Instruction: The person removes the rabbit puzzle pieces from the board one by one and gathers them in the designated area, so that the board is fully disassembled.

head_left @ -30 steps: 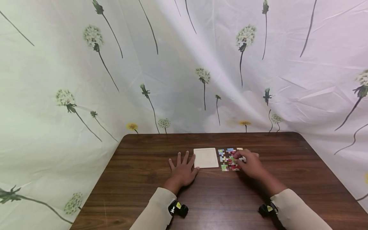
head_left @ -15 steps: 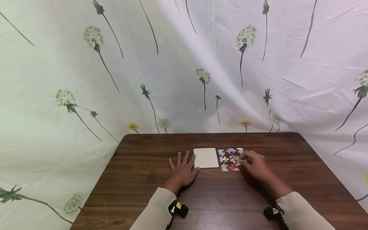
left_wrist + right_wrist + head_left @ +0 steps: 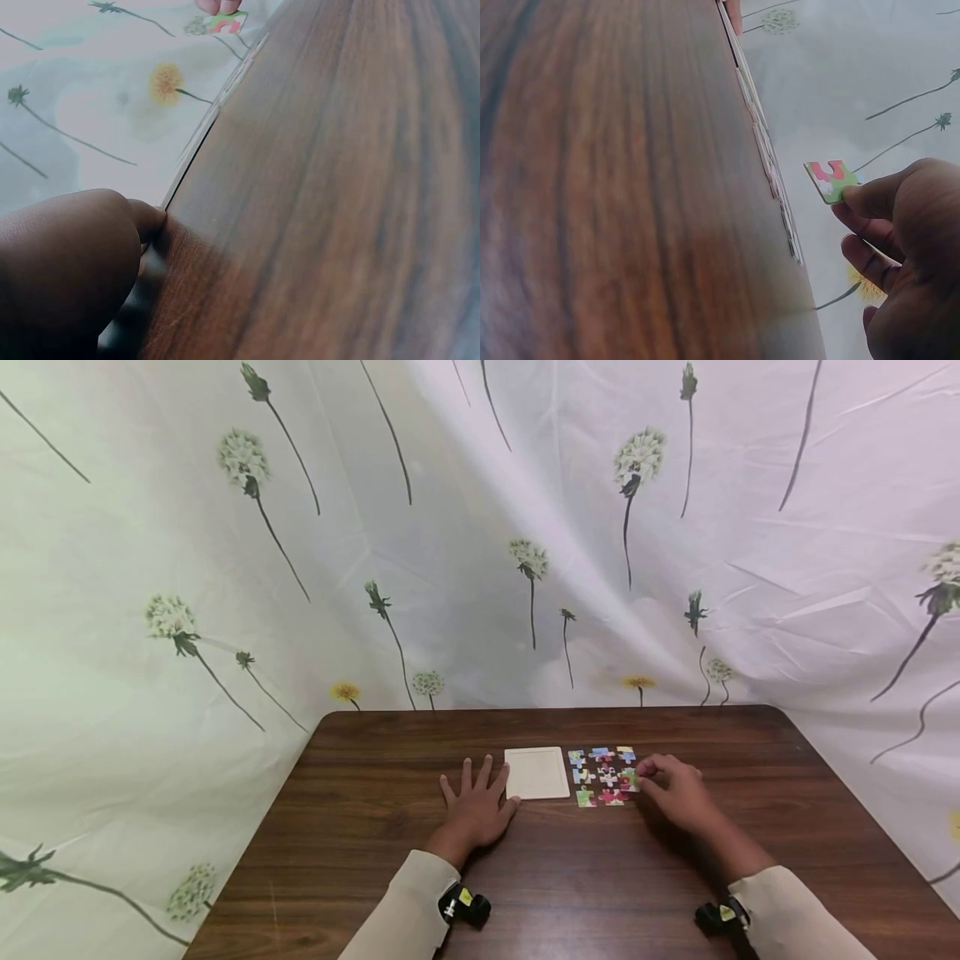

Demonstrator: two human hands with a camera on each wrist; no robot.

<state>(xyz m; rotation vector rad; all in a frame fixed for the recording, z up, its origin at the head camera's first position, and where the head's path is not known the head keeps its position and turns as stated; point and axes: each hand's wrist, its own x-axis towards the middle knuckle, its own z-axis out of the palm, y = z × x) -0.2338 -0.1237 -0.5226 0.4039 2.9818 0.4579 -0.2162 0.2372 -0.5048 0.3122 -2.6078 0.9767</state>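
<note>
My right hand [image 3: 675,789] pinches a jigsaw piece [image 3: 831,180], green with pink-red and white print, between thumb and fingers. The right wrist view has this piece held up above the table surface, at the right side of the laid-out pieces. Several other jigsaw pieces [image 3: 602,754] lie in loose rows, slightly apart, beside a square pale puzzle tray [image 3: 537,773]. My left hand [image 3: 476,810] lies on the table with fingers spread, its index finger and thumb at the tray's left edge. In the left wrist view the left hand [image 3: 67,262] shows only in part.
The dark wooden table [image 3: 360,827] reaches back to a pale curtain [image 3: 450,527] printed with dandelions. Each wrist wears a black strapped camera, the left camera [image 3: 467,906] and the right camera [image 3: 722,917].
My right hand has moved right from over the pieces to their right side, carrying the green jigsaw piece. More of the middle pieces now show. The left hand stays in place.
</note>
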